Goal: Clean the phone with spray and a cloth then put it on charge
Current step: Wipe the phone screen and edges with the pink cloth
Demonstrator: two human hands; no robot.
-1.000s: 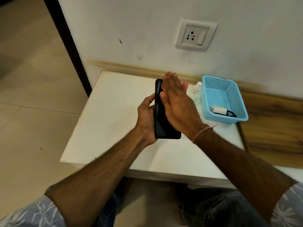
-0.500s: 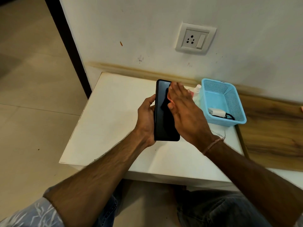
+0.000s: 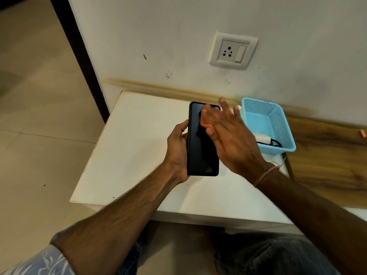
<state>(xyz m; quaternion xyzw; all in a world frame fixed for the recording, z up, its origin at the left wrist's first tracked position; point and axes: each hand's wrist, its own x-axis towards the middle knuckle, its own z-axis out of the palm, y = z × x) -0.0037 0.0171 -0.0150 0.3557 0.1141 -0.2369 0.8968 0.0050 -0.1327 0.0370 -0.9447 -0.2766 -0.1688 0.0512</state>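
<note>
Phone (image 3: pixel 200 153) stands upright in your left hand (image 3: pixel 177 149), raised above the white table (image 3: pixel 129 155) with its dark screen facing you. Your thumb curls over its left edge and your other fingers wrap behind it, out of sight. Your right hand (image 3: pixel 230 139) lies across the upper right part of the screen, fingers (image 3: pixel 223 105) straight and spread, gripping nothing you can make out. The hand is blurred, so you cannot tell whether the palm touches the glass. A pinkish patch shows at the edge of that palm, too smeared to say whether it is skin or cloth. A thin thread band (image 3: pixel 267 173) circles your right wrist. Just beyond that hand a light blue mesh basket (image 3: pixel 278 120) sits at the table's far right corner near the wall, and in it lie a white charger (image 3: pixel 261 138) and a black cable (image 3: pixel 277 144). On the white wall above, a socket plate (image 3: pixel 233 50) carries one outlet and a switch. A wood-grain surface (image 3: pixel 327 159) runs to the right of the table, and beige floor tiles (image 3: pixel 39 135) lie to the left. A pale patterned sleeve (image 3: pixel 39 262) shows at the bottom left corner
</note>
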